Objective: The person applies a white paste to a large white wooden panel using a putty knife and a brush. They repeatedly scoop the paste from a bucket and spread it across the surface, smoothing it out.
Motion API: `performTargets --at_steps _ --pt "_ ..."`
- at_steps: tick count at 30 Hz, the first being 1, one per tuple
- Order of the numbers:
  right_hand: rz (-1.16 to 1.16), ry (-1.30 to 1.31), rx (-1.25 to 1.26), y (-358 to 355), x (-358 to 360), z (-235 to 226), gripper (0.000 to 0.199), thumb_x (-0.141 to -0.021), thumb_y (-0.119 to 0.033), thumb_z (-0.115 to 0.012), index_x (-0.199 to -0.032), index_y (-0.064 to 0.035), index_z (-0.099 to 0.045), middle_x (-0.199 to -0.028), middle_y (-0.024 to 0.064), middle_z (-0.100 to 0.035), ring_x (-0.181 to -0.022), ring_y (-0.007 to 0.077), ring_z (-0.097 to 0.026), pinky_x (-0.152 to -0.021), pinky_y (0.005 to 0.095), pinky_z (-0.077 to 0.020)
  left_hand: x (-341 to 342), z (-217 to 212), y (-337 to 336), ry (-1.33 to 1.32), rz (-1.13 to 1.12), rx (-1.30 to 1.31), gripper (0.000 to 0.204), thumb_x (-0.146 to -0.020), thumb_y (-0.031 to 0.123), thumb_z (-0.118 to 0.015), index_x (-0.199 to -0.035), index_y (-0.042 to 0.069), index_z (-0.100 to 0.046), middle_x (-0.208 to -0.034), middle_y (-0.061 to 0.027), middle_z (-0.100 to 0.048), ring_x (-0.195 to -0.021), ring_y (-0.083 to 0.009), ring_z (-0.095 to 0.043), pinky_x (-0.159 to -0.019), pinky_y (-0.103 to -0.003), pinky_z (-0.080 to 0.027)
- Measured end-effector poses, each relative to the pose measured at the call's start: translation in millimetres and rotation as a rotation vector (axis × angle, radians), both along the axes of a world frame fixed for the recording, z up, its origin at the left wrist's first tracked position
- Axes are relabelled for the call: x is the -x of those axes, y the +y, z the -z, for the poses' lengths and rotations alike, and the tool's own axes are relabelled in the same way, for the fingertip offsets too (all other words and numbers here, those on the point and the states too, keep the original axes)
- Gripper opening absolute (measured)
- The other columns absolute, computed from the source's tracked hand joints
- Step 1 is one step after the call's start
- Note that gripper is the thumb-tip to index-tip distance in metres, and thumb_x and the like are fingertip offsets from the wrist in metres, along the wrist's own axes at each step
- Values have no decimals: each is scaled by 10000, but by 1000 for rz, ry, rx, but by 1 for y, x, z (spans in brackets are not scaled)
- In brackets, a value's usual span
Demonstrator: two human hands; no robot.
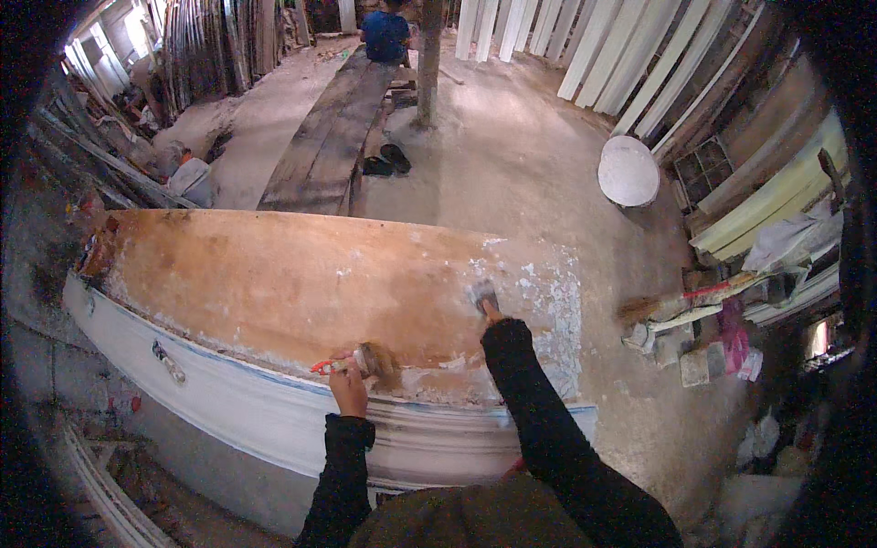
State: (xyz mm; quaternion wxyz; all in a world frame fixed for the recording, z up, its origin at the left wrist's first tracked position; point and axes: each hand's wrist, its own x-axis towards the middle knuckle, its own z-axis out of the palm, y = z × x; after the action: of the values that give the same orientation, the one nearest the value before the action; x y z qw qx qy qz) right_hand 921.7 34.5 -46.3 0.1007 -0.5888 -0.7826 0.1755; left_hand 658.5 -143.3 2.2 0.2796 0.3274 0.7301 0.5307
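Observation:
In front of me lies a long box with a brown wooden top (274,283) and a white moulded side (219,393). My left hand (349,391) is closed round the red handle of a wide paintbrush (373,360); its bristles point right, just over the near edge of the top. Farther right, my right hand (493,315) grips a putty knife (481,291), its grey blade at the wooden surface. Flaky white patches (548,301) cover the top's right end. On the white side hangs a metal handle (168,363).
Beyond the box stretches a low plank bench (333,137), with a person in blue (385,36) at its far end. Dark shoes (391,161) lie beside it. A round white container (628,171) stands right, near leaning white boards (630,55) and a broom (653,309).

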Motion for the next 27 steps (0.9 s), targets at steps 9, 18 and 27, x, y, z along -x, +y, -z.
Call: performTargets --at_steps 9,18,27 --pt "-57 136 -44 -21 -17 16 366 -711 -250 -514 -1058 -134 -510 -602 124 -536 -567 271 -528 -530 389 -417 0 6 5 -100 -87 -220 219 -840 161 -413 -862 -30 -520 -785 -82 -548 -646 -140 -515 -570 -271 -417" --pt "-81 19 82 44 26 -18 328 -721 -287 -540 -1008 -129 -532 -609 99 -537 -569 231 -521 -567 350 -416 -11 -14 11 -44 -127 -299 241 -839 179 -420 -829 -39 -521 -699 -81 -530 -648 -134 -516 -579 -273 -419" --pt "-84 38 24 -31 18 9 297 -731 -326 -565 -951 -126 -553 -611 71 -533 -563 189 -509 -596 311 -412 -4 7 3 -175 -114 -184 239 -845 184 -409 -854 -36 -500 -669 -47 -508 -602 -95 -461 -548 -245 -382"
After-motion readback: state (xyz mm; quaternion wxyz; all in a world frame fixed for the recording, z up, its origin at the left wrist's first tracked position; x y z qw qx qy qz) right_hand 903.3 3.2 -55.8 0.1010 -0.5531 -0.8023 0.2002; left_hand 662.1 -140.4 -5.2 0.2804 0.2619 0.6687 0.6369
